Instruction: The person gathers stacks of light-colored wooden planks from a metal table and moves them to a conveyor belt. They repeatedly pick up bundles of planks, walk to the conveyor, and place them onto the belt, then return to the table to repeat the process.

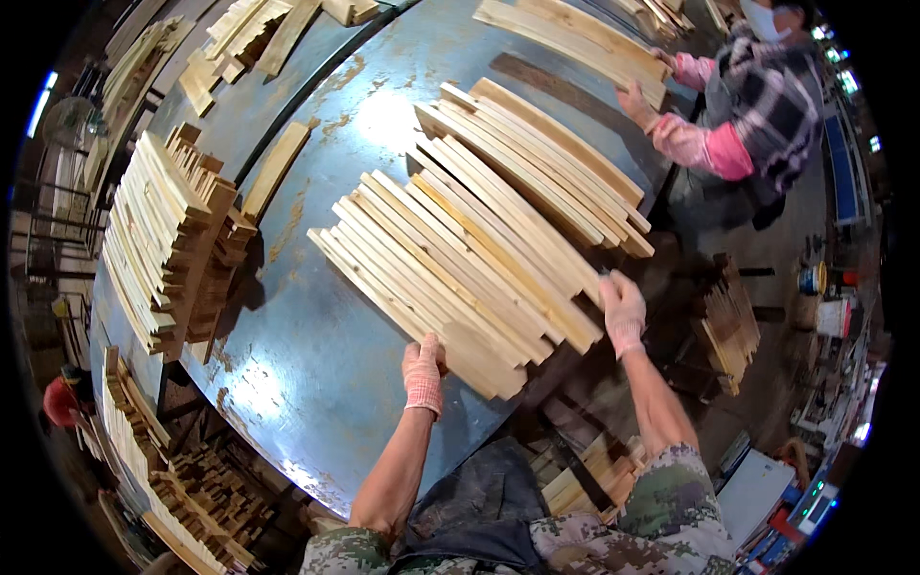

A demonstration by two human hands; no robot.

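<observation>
A row of pale wooden strips [450, 259] lies side by side on the metal table before me, their near ends uneven. My left hand [423, 376], in a pinkish work glove, is closed at the outer left strip near its close end. At the right side of the row, my right hand [623, 309], also gloved, grips the end of a strip near the table's edge. Some fingers of both hands are hidden. Just beyond lies another group of wooden strips [537, 158], touching or nearly touching this row.
The blue-grey table [307, 335] has worn patches. A stack of strips [158, 240] stands at left beside a single board [278, 168]. At far right a masked co-worker [757, 115] handles wide boards [585, 43]. More wood [728, 331] is low on the right.
</observation>
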